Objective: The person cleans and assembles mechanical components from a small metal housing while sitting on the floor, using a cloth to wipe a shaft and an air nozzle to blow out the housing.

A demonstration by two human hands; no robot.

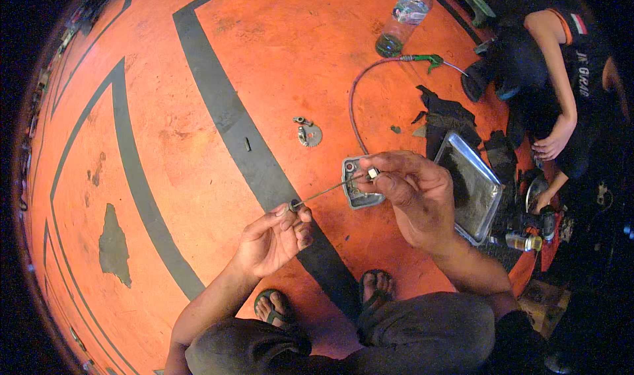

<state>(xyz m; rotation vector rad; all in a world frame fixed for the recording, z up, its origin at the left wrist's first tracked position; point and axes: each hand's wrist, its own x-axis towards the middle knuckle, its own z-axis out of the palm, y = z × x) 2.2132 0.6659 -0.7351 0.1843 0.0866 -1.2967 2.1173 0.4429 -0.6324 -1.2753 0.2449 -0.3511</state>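
Orange floor: spreading beneath everything; grey bands are crossing it
Co-worker's shirt: pale lettering is running down the dark cloth; a red-and-white patch is showing on the sleeve
Clear bottle: standing up ahead; a label is wrapping it, the print too small for me to make out
Right hand: the grip is pinching a white block at the rod's upper end
Left hand: the grip is pinching a dark round piece at the lower end
Thin rod: slanting between both hands, above the floor; keeping it straight and the pinch light should be sparing it a bend
Round piece: meeting the rod's tip; I'm not managing to tell whether the tip is entering; holding it square to the rod is probably helping most
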